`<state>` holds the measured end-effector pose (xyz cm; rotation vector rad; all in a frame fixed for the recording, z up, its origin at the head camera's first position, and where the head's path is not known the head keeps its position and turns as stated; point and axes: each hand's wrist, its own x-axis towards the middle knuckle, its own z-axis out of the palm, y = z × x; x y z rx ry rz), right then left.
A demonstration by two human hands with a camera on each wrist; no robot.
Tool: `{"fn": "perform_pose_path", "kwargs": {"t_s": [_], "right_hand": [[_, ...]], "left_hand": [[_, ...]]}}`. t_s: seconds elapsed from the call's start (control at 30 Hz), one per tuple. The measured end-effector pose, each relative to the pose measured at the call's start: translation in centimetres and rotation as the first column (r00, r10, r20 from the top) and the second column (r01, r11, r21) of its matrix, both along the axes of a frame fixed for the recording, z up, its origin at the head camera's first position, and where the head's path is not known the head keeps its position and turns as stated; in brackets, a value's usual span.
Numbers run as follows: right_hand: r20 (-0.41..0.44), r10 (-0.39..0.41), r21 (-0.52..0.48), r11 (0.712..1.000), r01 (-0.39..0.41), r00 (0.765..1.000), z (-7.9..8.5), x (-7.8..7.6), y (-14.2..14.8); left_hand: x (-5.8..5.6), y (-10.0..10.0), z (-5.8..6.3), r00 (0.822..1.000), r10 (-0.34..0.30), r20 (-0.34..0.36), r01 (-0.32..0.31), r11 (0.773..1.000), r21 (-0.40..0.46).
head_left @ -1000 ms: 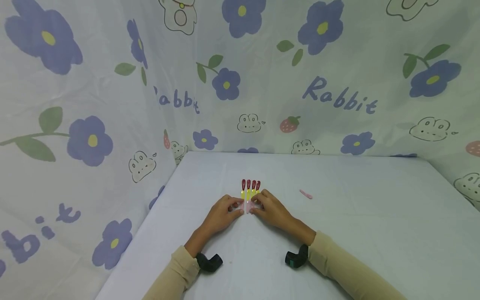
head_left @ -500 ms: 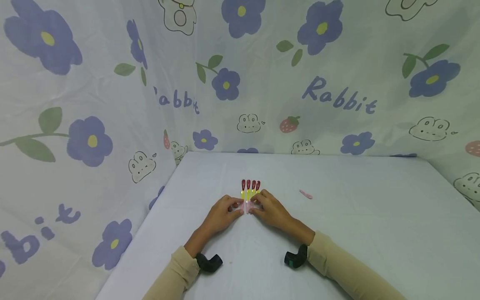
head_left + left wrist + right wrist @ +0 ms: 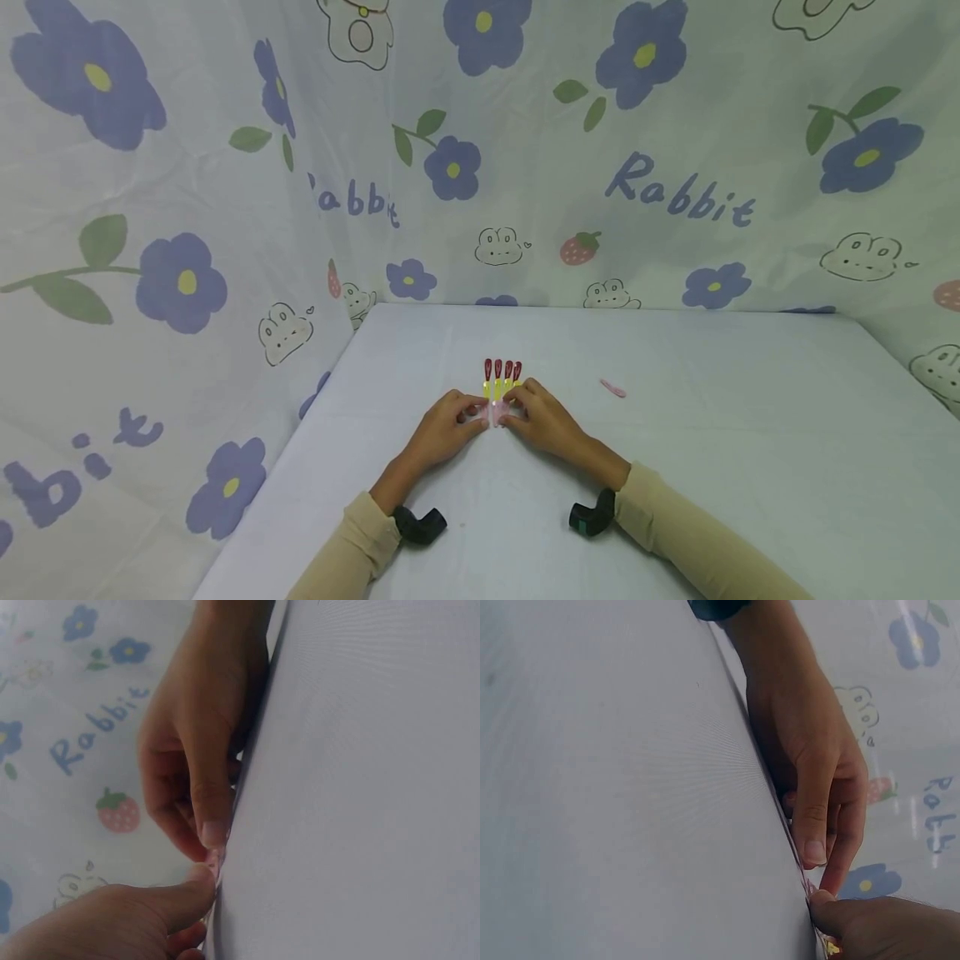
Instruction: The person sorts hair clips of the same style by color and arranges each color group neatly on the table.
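Several small hair clips lie in a compact group on the table, in rows by colour: red hair clips at the far end, yellow hair clips in the middle, pink hair clips nearest the body. From the left side, my left hand pinches the edge of the pink row between thumb and index finger. My right hand does likewise from the right, partly covering the yellow and pink clips. Both wrist views show the thumb tips almost meeting, a bit of pink clip between them.
One separate pink strip, probably another clip, lies on the white table right of the group. Black wrist cameras sit at both cuffs. Printed fabric walls stand behind and at the left.
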<state>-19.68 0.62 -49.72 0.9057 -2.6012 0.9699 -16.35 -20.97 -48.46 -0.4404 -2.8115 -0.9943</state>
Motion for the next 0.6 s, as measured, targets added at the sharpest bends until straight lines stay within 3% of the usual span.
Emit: {"fn": "perform_pose_path", "kwargs": {"t_s": [0.6], "right_hand": [[-0.014, 0.0, -0.008, 1.0, 0.0, 1.0, -0.06, 0.04, 0.02]], "left_hand": [[0.15, 0.05, 0.21, 1.0, -0.005, 0.004, 0.005, 1.0, -0.012]]}}
